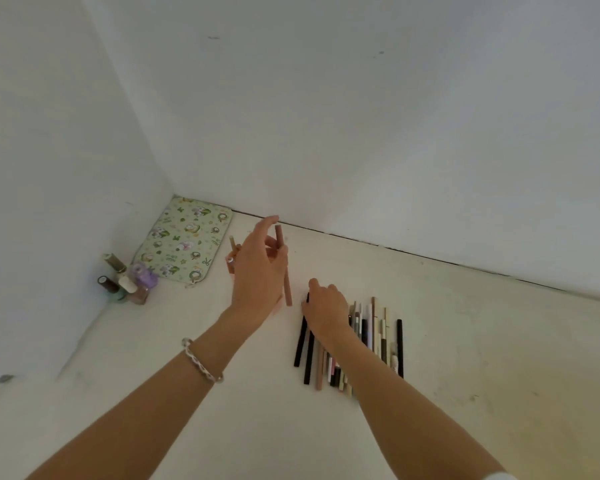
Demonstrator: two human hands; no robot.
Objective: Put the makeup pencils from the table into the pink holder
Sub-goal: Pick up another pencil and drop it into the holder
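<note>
My left hand (258, 271) holds a long brownish-pink makeup pencil (286, 282) nearly upright, its fingers closed around the upper part. Behind that hand stands the pink holder (230, 264), mostly hidden, with a beige pencil (233, 243) sticking out of it. To the right, several makeup pencils (368, 344) in black, beige, pink and white lie side by side on the white table (499, 358). My right hand (324, 308) rests on the far left end of that row, fingers curled down onto a black pencil (301, 341).
A green patterned pouch (184, 242) lies in the back left corner. Several nail polish bottles (125, 282) stand in front of it by the left wall. White walls close off the table at the back and left.
</note>
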